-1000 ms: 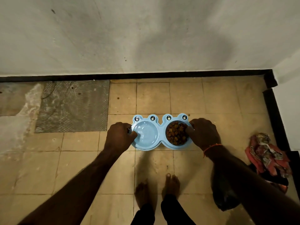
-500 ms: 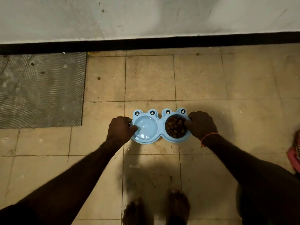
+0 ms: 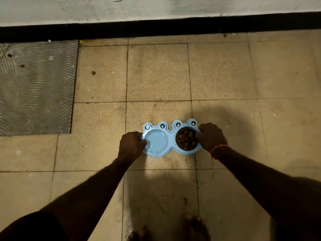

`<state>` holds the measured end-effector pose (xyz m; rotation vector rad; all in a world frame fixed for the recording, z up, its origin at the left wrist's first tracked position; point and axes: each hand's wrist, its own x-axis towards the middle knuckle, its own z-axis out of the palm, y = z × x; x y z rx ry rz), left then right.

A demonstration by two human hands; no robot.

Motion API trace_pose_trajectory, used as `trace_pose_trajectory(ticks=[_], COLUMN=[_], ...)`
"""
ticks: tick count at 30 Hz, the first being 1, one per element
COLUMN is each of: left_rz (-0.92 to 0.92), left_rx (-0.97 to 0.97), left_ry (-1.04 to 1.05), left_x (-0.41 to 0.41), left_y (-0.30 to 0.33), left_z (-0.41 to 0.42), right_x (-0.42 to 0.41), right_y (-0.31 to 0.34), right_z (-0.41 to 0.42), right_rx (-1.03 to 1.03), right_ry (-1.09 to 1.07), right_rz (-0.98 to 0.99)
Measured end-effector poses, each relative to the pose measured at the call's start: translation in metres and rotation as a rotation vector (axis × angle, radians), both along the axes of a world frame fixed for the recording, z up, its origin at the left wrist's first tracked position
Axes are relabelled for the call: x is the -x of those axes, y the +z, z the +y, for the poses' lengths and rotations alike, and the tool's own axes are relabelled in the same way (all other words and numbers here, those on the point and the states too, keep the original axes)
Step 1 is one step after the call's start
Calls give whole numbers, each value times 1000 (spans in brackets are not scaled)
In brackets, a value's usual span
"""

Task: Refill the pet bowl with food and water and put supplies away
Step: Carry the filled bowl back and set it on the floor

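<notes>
A: Where's the pet bowl (image 3: 171,144)?

B: On the tiled floor (image 3: 158,72), a little near of the black skirting (image 3: 156,26) that runs along the far wall. It's a pale blue double dish with frog eyes on the far rim.

A: And the hands?

B: One at each end. The left hand (image 3: 132,145) is curled round the left rim, thumb over the edge. The right hand (image 3: 211,137) is closed on the right rim, fingers just at the lip of the food cup. I'd say two hands keep it level so nothing slops or spills.

A: What's in it?

B: The right cup holds brown kibble (image 3: 186,139), heaped fairly full. The left cup (image 3: 157,141) looks glossy; probably water, but I can't be sure at this light.

A: Is it set down or carried?

B: It seems to rest on the tile, though I can't tell whether it's fully down. Both grips are on it either way.

A: Anything else about?

B: A ridged grey patch (image 3: 36,87) at far left, well apart. No supplies in view.
</notes>
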<state>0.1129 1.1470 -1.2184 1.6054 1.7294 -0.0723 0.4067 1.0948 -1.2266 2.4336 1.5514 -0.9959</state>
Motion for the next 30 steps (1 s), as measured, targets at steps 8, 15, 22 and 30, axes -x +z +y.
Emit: trace_pose_trajectory(ticks=[8,15,22,30], left_rz=[-3,8,9,41], left_rx=[-36,-110,-214,-393], left_ry=[33,-63,-254,-394], left_x=[2,-9,-24,-28], left_y=[18,116,287,506], left_z=[1,0,-17,-58], right_x=[7,27,39,52], right_y=[24,125,286,510], right_z=[-13,-14,-19,-61], right_rx=[-2,-124,-254,-342], right_ry=[-48,108,166,146], right_rz=[12,-18,-47,-101])
